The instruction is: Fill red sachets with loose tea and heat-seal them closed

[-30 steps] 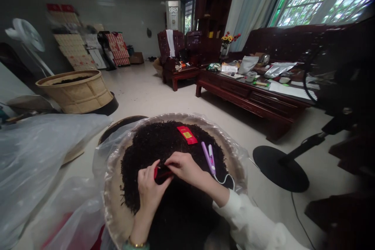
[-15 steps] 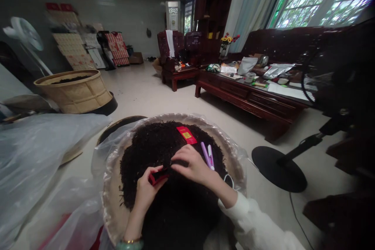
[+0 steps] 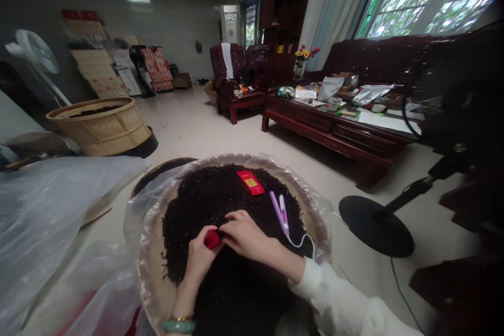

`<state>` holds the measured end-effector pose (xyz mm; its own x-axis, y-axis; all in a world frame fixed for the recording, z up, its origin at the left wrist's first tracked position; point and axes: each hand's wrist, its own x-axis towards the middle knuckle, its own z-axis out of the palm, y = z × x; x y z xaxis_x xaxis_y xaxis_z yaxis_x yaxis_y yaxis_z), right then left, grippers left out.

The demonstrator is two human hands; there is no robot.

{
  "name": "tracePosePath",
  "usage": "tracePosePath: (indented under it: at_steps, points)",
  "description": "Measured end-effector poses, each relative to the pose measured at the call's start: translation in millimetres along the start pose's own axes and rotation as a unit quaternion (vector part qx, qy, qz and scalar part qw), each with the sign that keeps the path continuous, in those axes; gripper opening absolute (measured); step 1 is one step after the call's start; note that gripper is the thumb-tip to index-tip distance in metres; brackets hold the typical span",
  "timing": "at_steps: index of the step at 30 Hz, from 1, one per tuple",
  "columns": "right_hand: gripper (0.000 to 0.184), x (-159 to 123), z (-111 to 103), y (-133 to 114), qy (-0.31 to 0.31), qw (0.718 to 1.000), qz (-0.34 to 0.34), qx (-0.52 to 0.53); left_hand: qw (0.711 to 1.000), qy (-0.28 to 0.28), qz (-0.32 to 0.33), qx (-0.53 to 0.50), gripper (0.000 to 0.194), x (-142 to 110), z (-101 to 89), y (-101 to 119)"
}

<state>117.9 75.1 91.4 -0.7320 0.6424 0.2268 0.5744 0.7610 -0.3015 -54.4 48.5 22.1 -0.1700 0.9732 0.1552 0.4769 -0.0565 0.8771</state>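
Observation:
My left hand (image 3: 200, 258) is closed around a small red packet (image 3: 211, 239), its mouth tilted up toward my right hand (image 3: 244, 236). The right fingertips are pinched together at that mouth, with a dark bit of dried tea leaves showing by them; the rest of what they hold is hidden. Both hands hover over a heap of dark dried tea leaves (image 3: 202, 189) in a large round basket (image 3: 151, 294) lined with clear plastic. On the heap lie a flat red packet (image 3: 251, 182) with a yellow label and a purple mini heat sealer (image 3: 280, 213) with a white cord.
Clear plastic sheeting (image 3: 71, 194) spreads on the left, before a tall woven basket (image 3: 98, 126). A black fan base (image 3: 376, 226) stands on the floor at right. Beyond it is a dark wooden table (image 3: 334, 128) covered with bags and papers.
My right hand has moved left and down to the red packet's mouth. The left hand has turned the packet, so its red side shows more. The sealer's cord is now uncovered.

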Motion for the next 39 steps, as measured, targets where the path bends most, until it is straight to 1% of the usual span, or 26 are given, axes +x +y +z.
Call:
tracePosePath:
  at_steps: [2,3,5,8,10,11,13,15,16,17,19,21,22,24,26,28,31,32,34,36,37,39]
  points:
    - [0.015,-2.0,-4.6,0.8,0.038,0.999,-0.007,-0.005,1.000,0.003,-0.006,0.002,0.039,0.5,-0.4,3.0]
    - [0.014,-2.2,-6.3,1.4,0.047,0.999,-0.010,-0.009,1.000,0.000,-0.009,0.002,0.039,0.7,-0.3,5.4]
    - [0.012,-0.8,-8.4,3.4,0.037,0.999,-0.016,-0.007,1.000,-0.014,-0.015,-0.005,0.037,1.0,-0.2,11.7]
    - [0.010,2.6,-11.4,8.3,0.013,0.999,-0.017,0.027,0.998,-0.047,-0.040,-0.032,0.037,0.5,-1.2,22.5]
    - [0.010,3.4,-15.3,11.5,0.027,0.998,-0.018,0.061,0.993,-0.072,-0.068,-0.066,0.040,-0.6,-2.7,29.6]
    - [0.012,3.2,-17.8,12.6,0.044,0.996,-0.016,0.079,0.990,-0.081,-0.081,-0.087,0.042,-1.3,-3.3,33.0]
    - [0.022,2.1,-23.3,12.8,0.097,0.989,0.002,0.109,0.981,-0.096,-0.104,-0.133,0.046,-3.1,-2.8,39.1]
    - [0.036,1.9,-27.1,10.0,0.141,0.984,0.035,0.105,0.971,-0.110,-0.123,-0.171,0.046,-5.2,1.0,43.9]
    - [0.042,2.6,-27.7,7.8,0.142,0.985,0.053,0.085,0.967,-0.116,-0.132,-0.183,0.044,-6.2,4.0,45.7]
    - [0.045,3.9,-27.3,5.4,0.128,0.988,0.071,0.058,0.966,-0.118,-0.140,-0.184,0.041,-7.2,7.4,47.2]
    - [0.046,8.4,-23.9,1.4,0.070,0.992,0.104,0.001,0.968,-0.111,-0.155,-0.162,0.034,-9.0,14.2,49.5]
    - [0.050,14.0,-18.9,0.1,0.027,0.992,0.122,-0.026,0.973,-0.095,-0.160,-0.136,0.033,-10.9,18.8,51.4]
    - [0.052,16.5,-16.6,0.5,0.020,0.992,0.123,-0.027,0.974,-0.091,-0.160,-0.134,0.035,-12.0,19.9,52.2]
    - [0.053,20.1,-13.4,3.2,0.023,0.993,0.113,-0.016,0.968,-0.098,-0.162,-0.166,0.043,-14.4,20.3,53.4]
    - [0.051,21.4,-12.3,6.7,0.024,0.993,0.118,0.003,0.952,-0.112,-0.171,-0.229,0.052,-17.0,19.9,53.7]
    - [0.050,21.1,-12.0,9.7,0.018,0.990,0.140,0.021,0.936,-0.118,-0.178,-0.280,0.060,-19.3,20.6,52.6]
    - [0.050,19.9,-11.3,12.3,0.013,0.985,0.166,0.034,0.934,-0.101,-0.171,-0.297,0.068,-21.4,25.1,48.8]
    - [0.050,19.5,-10.9,12.7,0.015,0.985,0.169,0.034,0.935,-0.085,-0.169,-0.300,0.069,-21.8,27.2,47.4]
    - [0.050,19.0,-10.4,12.8,0.019,0.984,0.174,0.030,0.934,-0.026,-0.163,-0.316,0.071,-22.1,31.0,44.9]
    - [0.050,18.5,-10.7,11.9,0.022,0.983,0.180,0.025,0.934,0.026,-0.150,-0.323,0.067,-22.1,33.0,43.2]
    - [0.050,18.2,-11.2,11.1,0.022,0.982,0.184,0.023,0.937,0.038,-0.143,-0.315,0.063,-22.0,33.3,42.7]
    - [0.052,17.8,-12.0,9.3,0.019,0.982,0.188,0.019,0.947,0.034,-0.140,-0.286,0.055,-22.2,32.7,42.1]
